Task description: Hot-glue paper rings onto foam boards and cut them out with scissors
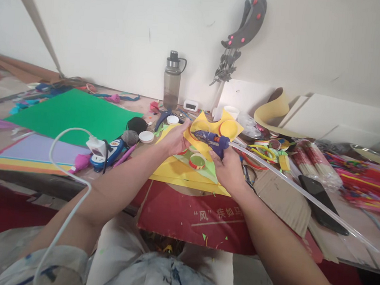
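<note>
My right hand (228,163) is closed round the handle of a blue hot glue gun (215,140). A long clear glue stick (293,176) sticks out from its back towards the lower right. My left hand (178,138) grips the left edge of a piece of yellow paper (208,123) with cut-out points. The gun's nozzle lies against or just in front of that paper; contact I cannot tell. A round lid (228,129) sits on the paper's right part. Below the hands, a green-filled ring with a red and yellow rim (197,161) lies on green and yellow sheets (174,172).
A green sheet (79,115) and a white plug with a cable (97,147) are to the left. A water bottle (171,83) stands by the wall. Scissors (249,175), a black phone (322,203) and colourful pipe cleaners (369,185) lie right. Red cardboard (184,213) overhangs the front edge.
</note>
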The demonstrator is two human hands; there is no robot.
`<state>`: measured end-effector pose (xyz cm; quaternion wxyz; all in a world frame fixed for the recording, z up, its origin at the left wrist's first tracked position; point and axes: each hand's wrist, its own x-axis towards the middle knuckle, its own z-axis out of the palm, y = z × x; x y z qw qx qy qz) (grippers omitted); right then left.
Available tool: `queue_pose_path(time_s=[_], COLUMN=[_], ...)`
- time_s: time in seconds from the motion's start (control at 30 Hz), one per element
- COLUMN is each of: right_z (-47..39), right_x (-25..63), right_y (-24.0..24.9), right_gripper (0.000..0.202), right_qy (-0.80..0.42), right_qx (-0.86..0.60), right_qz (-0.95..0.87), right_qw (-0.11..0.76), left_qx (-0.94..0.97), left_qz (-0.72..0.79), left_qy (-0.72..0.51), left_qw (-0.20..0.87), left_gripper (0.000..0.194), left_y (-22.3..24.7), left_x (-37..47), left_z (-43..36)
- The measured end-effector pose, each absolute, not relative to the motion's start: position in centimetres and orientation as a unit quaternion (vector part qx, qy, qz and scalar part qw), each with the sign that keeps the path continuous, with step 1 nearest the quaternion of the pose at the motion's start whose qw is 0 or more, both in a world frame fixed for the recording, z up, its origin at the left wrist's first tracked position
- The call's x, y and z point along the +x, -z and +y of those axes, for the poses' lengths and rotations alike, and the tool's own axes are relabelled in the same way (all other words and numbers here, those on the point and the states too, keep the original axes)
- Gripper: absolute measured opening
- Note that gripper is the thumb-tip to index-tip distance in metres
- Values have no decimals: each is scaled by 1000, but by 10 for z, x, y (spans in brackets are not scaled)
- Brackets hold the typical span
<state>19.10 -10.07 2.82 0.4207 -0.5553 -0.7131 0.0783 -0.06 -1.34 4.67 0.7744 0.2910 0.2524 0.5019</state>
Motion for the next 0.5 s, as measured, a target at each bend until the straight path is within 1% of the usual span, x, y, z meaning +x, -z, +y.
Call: queue_pose_path(time_s=[0.27, 0.4, 0.5], right_z=[-100, -98, -99], right_x=[189, 192, 194], right_y=[-26, -30, -33], right_gripper=[41, 40, 39], right_qy=[-38, -31, -21], right_qx=[-585, -594, -595], right_qz=[-658, -635, -625], right_qw=[472, 493, 504], left_qx=[322, 359, 349], left_qz=[247, 228, 216], left_qy=[-481, -495, -511], left_qw=[777, 758, 755], left_gripper=[28, 25, 25], left_y=[-40, -38, -37], left_x=[8, 9, 8], left_z=[-25, -26, -23])
